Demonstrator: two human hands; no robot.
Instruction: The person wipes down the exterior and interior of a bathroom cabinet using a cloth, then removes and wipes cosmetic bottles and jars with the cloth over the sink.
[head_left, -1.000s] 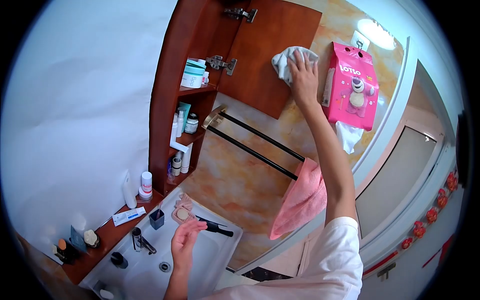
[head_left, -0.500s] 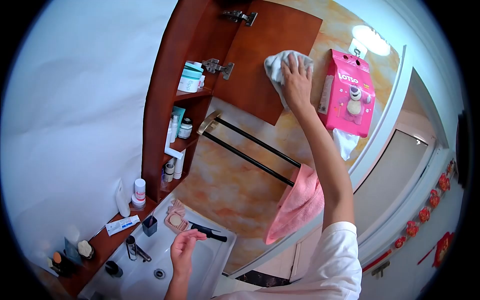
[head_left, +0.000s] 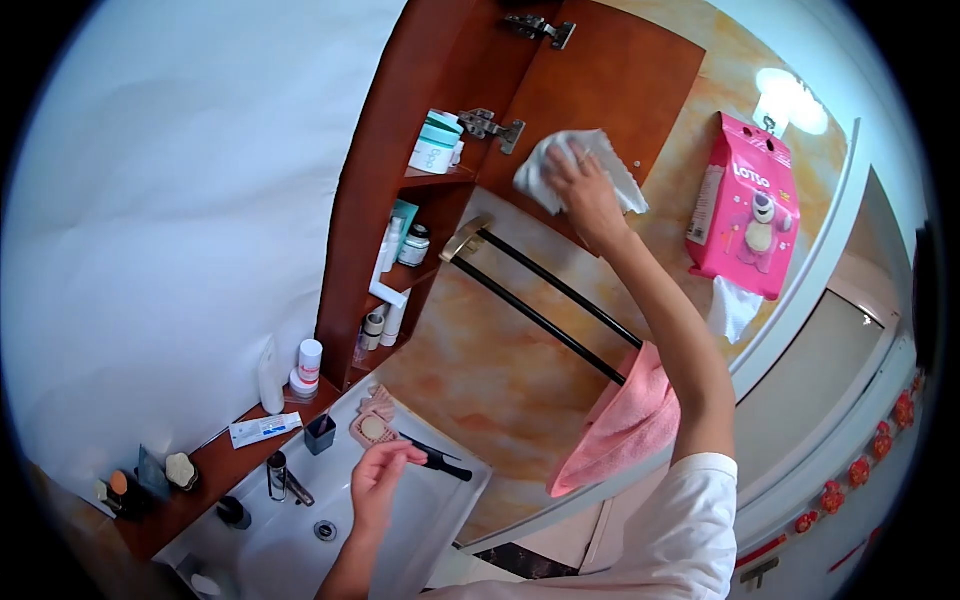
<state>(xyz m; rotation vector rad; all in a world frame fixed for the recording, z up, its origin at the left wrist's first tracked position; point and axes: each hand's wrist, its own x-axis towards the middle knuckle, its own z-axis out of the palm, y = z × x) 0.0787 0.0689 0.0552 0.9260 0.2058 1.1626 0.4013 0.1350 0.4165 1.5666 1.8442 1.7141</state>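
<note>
My right hand (head_left: 582, 185) presses a pale grey-white cloth (head_left: 625, 184) flat against the inner face of the open brown cabinet door (head_left: 610, 80), near its lower edge; its fingers are slightly blurred. Over the white sink (head_left: 410, 520), my left hand (head_left: 380, 480) hangs in the air, fingers held together and bent a little, with nothing visible in them. Just behind the left fingers, a black-handled item (head_left: 445, 464) lies on the sink's rim beside a pink soap dish (head_left: 370, 429).
Cabinet shelves (head_left: 440, 178) hold jars and tubes. Below the door runs a black double towel bar (head_left: 540, 317) with a pink towel (head_left: 625, 425). A pink tissue pack (head_left: 745, 210) hangs at the right. A faucet (head_left: 285, 480) and toiletries line the ledge (head_left: 215, 470).
My right hand and the cloth have moved left across the door, toward its hinges, and the cloth is more spread out. The view has shifted. My left hand stays over the sink.
</note>
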